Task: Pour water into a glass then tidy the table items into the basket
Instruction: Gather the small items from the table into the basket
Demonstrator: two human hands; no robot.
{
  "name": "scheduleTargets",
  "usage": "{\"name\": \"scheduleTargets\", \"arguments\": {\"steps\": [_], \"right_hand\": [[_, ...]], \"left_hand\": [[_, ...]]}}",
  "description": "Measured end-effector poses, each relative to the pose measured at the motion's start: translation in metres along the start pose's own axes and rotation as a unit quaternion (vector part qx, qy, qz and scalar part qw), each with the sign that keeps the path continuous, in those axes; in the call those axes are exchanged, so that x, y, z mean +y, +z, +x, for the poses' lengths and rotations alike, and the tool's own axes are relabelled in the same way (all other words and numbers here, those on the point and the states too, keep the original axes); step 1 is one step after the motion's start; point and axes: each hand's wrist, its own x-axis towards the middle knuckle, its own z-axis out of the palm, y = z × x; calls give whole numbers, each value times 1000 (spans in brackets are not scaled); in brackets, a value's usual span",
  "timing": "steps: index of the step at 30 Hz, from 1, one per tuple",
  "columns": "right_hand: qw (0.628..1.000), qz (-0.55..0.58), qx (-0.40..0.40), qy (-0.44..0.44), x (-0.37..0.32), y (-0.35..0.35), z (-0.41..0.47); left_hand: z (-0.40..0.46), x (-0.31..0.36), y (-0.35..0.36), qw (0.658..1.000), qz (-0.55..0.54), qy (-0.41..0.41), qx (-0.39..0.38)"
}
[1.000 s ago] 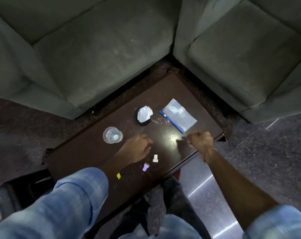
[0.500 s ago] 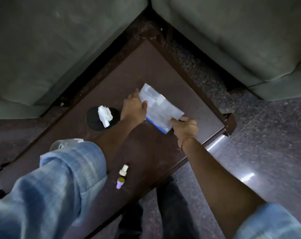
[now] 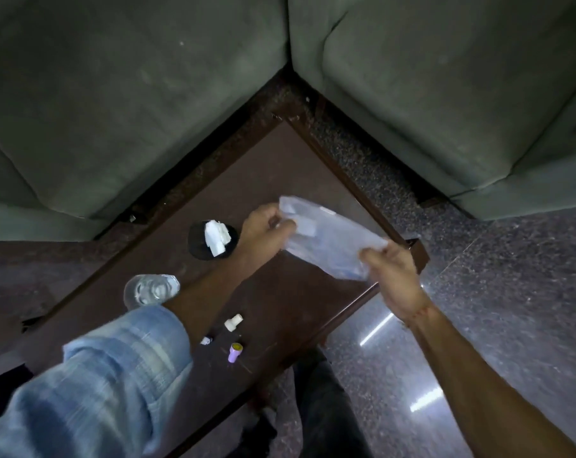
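a clear plastic bag (image 3: pixel 326 246) is held lifted off the dark worktop (image 3: pixel 280 180) between both hands. the left hand (image 3: pixel 265 228) is closed in a pinch on the bag's far corner, and the right hand (image 3: pixel 390 269) is closed on its near end, so the film is stretched between them; a two-handed hold suits something this limp, which would otherwise fold and sag. the bag is blurred, so its contents cannot be made out.

the glass (image 3: pixel 151 290) stands on the worktop to the left of the bag, partly hidden by the left sleeve (image 3: pixel 91 385); it looks as if water is in it, though that is only judged. between the glass and the bag, a black round holder (image 3: pixel 197 242) sits with a crumpled white tissue (image 3: pixel 217 238) in it.

nearer the person than the bag, three small items lie on the worktop: a small white cap (image 3: pixel 233 322), a purple cap (image 3: pixel 235 352), and a tiny white piece (image 3: pixel 206 340) beside the sleeve. they are judged to be left for later tidying.

no basket is in view.
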Motion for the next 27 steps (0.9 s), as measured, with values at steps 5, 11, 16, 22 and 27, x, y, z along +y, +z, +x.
{"name": "scheduleTargets", "arguments": {"steps": [5, 11, 16, 22, 27], "right_hand": [[999, -19, -13, -45, -37, -3, -70], [990, -96, -97, -30, -26, 126, -146], [968, -168, -188, -19, 52, 272, -244], [902, -308, -304, -9, 177, 408, -380], [866, -356, -343, 80, 235, 477, -460]], "left_hand": [[-86, 6, -23, 996, -70, 23, -54], [-233, -78, -111, 970, -176, -66, 158], [-381, -212, -190, 903, -265, -142, 307], [-567, -359, -262, 835, -267, -217, 429], [-660, -426, -297, 789, -379, -254, 410]]}}
